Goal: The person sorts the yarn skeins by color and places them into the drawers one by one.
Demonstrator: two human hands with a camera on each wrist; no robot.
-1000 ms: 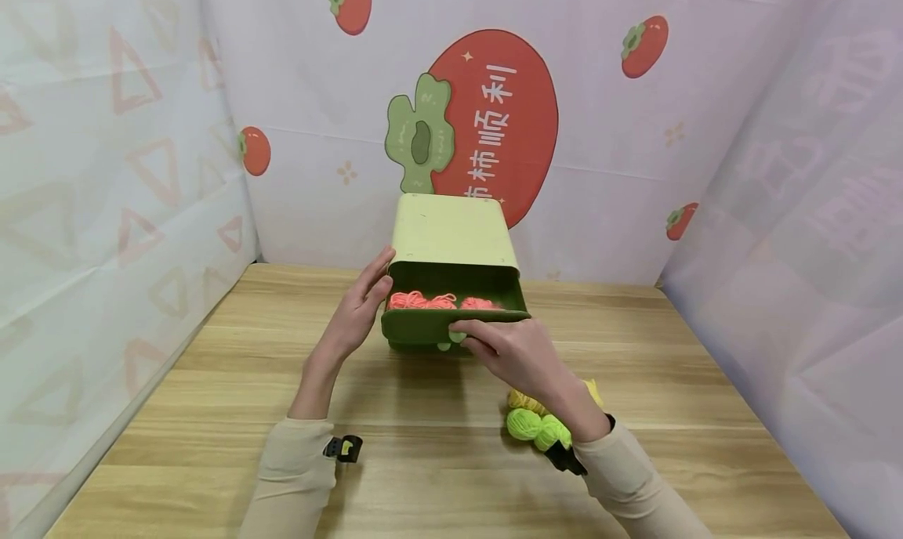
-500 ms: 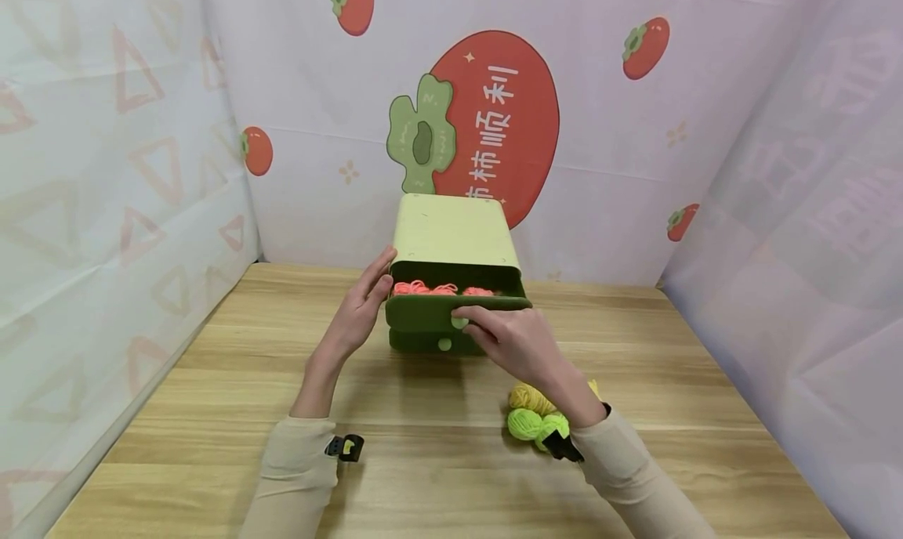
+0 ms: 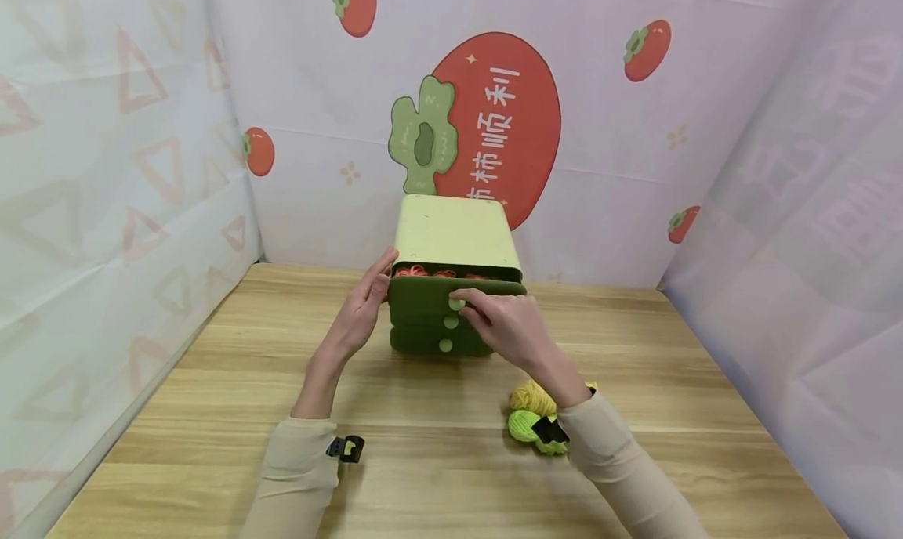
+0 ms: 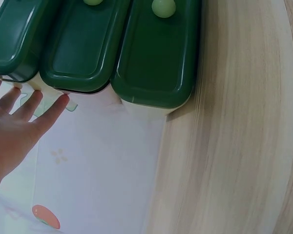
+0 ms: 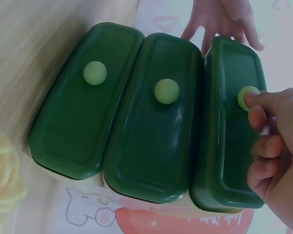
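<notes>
A small drawer cabinet (image 3: pixel 457 229) with a pale yellow-green top stands on the table, three dark green drawers in its front. Its top drawer (image 3: pixel 418 300) sticks out a little, and pink yarn (image 3: pixel 411 271) shows in the narrow gap above the front. My right hand (image 3: pixel 511 327) pinches that drawer's round, light green knob (image 5: pixel 244 98), the other fingers curled beside the drawer front. Against the cabinet's left side rests my left hand (image 3: pixel 360 312), its fingers straight and spread in the left wrist view. The middle drawer (image 5: pixel 149 131) and bottom drawer (image 5: pixel 83 117) sit pushed in.
Yellow yarn (image 3: pixel 531 398) and bright green yarn (image 3: pixel 522 427) lie on the wooden table (image 3: pixel 423 476) under my right forearm, partly hidden by the wrist strap. A printed cloth (image 3: pixel 317 194) hangs close behind the cabinet, with cloth walls on both sides.
The top drawer has slid back into the cabinet with my right hand on its knob, covering most of the pink yarn. My left hand has stayed at the cabinet's side.
</notes>
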